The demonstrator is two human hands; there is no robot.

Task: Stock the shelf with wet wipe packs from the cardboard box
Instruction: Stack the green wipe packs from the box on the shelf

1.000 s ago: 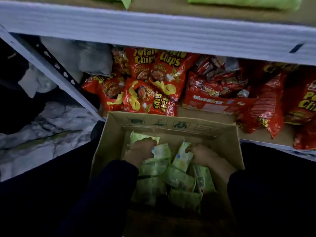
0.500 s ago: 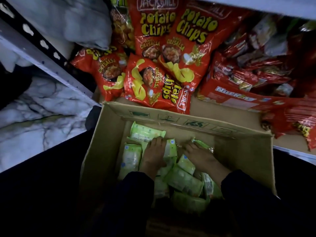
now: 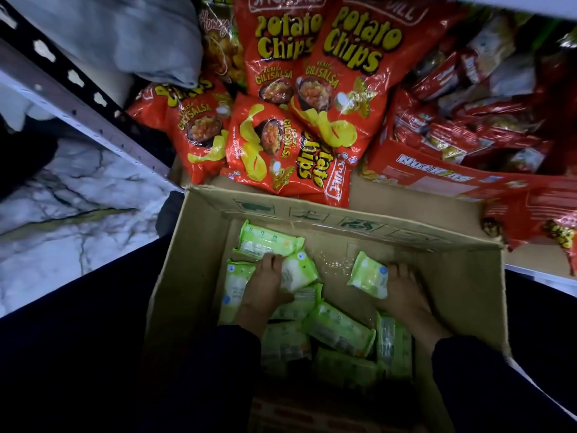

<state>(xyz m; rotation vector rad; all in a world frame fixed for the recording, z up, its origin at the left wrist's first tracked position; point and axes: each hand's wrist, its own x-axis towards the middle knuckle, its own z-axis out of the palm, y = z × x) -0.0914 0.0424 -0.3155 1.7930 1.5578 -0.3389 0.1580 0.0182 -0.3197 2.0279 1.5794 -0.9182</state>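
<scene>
Inside the brown cardboard box point(image 3: 193, 245), the left hand point(image 3: 265, 292) is gripping a pale green plastic wet wipe pack point(image 3: 299, 271); the right hand point(image 3: 404, 296) is gripping a second pack point(image 3: 368, 278).

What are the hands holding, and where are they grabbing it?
The left hand grips a green pack by its left edge; the right hand grips a second pack by its right edge.

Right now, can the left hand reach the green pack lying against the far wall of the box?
Probably yes: that far pack lies uncovered just past the left hand, with nothing between them. But its fingers grip another pack, so taking it may be awkward.
</scene>
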